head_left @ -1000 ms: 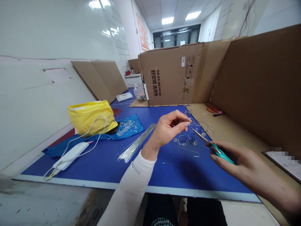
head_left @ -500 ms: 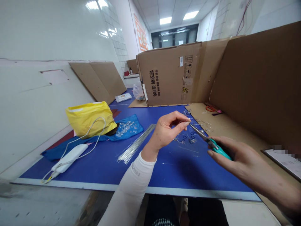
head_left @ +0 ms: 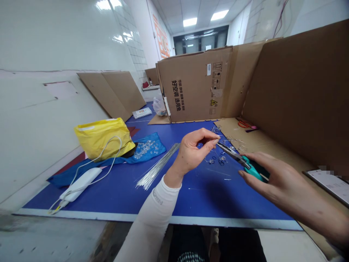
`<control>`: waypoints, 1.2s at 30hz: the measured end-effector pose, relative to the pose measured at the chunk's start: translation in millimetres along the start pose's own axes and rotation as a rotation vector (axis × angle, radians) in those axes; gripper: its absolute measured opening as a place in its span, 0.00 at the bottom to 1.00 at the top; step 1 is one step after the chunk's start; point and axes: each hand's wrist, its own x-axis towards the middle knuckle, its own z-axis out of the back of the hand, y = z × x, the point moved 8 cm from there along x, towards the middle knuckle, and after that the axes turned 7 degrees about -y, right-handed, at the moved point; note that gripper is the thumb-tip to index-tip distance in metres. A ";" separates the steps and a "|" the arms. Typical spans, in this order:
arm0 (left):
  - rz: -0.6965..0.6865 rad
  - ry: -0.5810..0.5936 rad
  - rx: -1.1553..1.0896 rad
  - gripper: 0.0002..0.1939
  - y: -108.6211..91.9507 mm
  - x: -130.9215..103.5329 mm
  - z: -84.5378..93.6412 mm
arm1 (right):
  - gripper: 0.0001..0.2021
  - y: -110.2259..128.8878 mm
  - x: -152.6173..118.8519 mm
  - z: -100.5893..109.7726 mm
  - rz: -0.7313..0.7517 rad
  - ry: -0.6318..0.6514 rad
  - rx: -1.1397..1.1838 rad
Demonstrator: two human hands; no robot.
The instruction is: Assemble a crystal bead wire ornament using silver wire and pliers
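Thumb and fingertips of my left hand (head_left: pixel 193 150) are pinched together on a thin wire, most of it hidden by the fingers. My right hand (head_left: pixel 278 178) is wrapped round the teal handles of a pair of pliers (head_left: pixel 233 154), whose narrow metal tips reach the left fingertips. Beneath and beyond the tool, small wire pieces with clear beads (head_left: pixel 222 159) lie on the blue table (head_left: pixel 174 203). A bundle of straight silvery wires (head_left: pixel 158 168) rests left of my left wrist. Clear beads (head_left: pixel 147 147) are spread on a blue cloth (head_left: pixel 160 143) farther left.
A yellow bag (head_left: pixel 105 138) and a white power strip (head_left: pixel 80 185) with its cable are at the left. Large cardboard (head_left: pixel 196 87) stands along the back and right. Orange-handled scissors (head_left: pixel 244 124) lie on cardboard, with a phone-like flat object (head_left: pixel 327 183) at the right edge.
The pliers and my right hand have shifted slightly left, and the jaws look a little more open. My left hand keeps its pinch, nearly in place.
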 end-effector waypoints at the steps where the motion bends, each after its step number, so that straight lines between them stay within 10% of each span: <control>1: 0.001 0.000 -0.001 0.07 0.4 -0.1 -0.1 | 0.19 -0.3 0.2 -0.3 0.003 0.001 -0.004; 36: 0.239 0.097 -0.117 0.10 14.9 0.3 -3.3 | 0.18 0.8 -4.5 -3.1 0.151 -0.055 -0.181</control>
